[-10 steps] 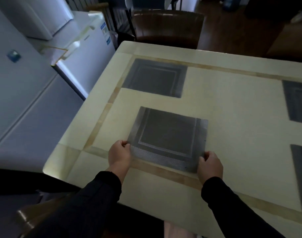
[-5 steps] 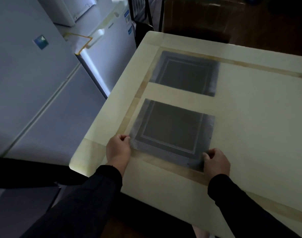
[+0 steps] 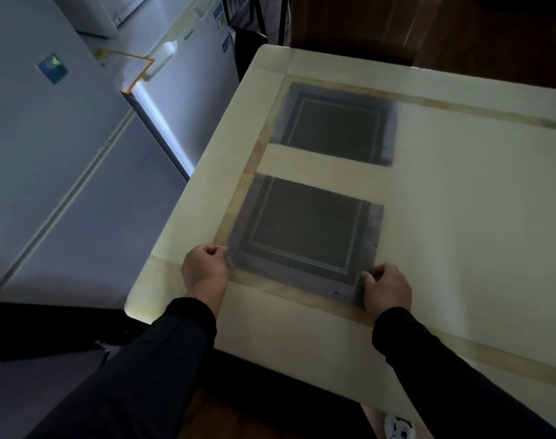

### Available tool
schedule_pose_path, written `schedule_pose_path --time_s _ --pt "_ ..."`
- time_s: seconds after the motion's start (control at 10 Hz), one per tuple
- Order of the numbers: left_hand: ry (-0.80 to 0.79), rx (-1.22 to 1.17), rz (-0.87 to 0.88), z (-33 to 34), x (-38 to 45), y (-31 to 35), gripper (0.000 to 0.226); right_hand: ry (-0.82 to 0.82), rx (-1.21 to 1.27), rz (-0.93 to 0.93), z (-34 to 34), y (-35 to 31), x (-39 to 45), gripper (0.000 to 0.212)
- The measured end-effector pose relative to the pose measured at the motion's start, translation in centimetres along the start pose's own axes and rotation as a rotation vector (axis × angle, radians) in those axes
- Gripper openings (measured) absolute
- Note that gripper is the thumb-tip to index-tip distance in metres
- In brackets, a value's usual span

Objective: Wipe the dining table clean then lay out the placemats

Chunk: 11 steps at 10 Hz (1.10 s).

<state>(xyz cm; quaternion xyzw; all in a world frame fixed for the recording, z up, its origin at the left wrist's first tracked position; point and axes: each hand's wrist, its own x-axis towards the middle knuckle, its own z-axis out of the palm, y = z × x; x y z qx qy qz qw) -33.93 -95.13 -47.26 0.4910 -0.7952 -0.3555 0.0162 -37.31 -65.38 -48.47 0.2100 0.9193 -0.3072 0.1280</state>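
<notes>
I see the left hand point(image 3: 203, 270) pinching the near placemat point(image 3: 305, 236) at its near-left corner and the right hand point(image 3: 385, 288) pinching its near-right corner. It lies flat on the dining table point(image 3: 460, 217). Beyond it a second placemat point(image 3: 333, 125) is already laid, so I judge the laying well underway.

1. a small brand word runs along the top front edge of the white fridge point(image 3: 188, 99), too blurred to read.
2. a blue and white label point(image 3: 219, 19) is stuck near that fridge's upper corner; its print is too small to read.
3. a second blue label point(image 3: 225, 45) sits just below it, also unreadable.
4. a blue-green sticker point(image 3: 52, 68) is on the tall grey fridge point(image 3: 48, 147); no words can be made out.
</notes>
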Motion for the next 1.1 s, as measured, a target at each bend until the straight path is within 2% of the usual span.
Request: schedule_pose_path --time_s 0.5,0.7,0.8,0.9,1.0,1.1 --pt "0.009 0.002 -0.009 0.4 0.1 0.0 0.020 0.018 0.006 0.015 0.2 0.3 0.2 0.019" --pt "0.035 0.006 -0.031 0.3 -0.2 0.3 0.023 0.038 0.115 0.011 -0.3 -0.2 -0.4 0.021" --pt "0.081 0.030 0.025 0.3 -0.6 0.1 0.015 0.009 0.086 -0.031 -0.8 -0.4 -0.9 0.014" --pt "0.101 0.151 0.235 0.6 -2.3 0.4 0.007 -0.014 -0.016 -0.186 -1.1 0.2 -1.6 0.011" --pt "0.022 0.269 0.461 1.7 -4.7 1.0 0.020 -0.056 -0.079 -0.322 -1.4 1.5 -2.1 0.020" --pt "-0.013 0.435 0.473 2.7 -6.5 1.0 0.023 -0.078 -0.080 -0.348 -1.8 2.6 -2.2 0.023"
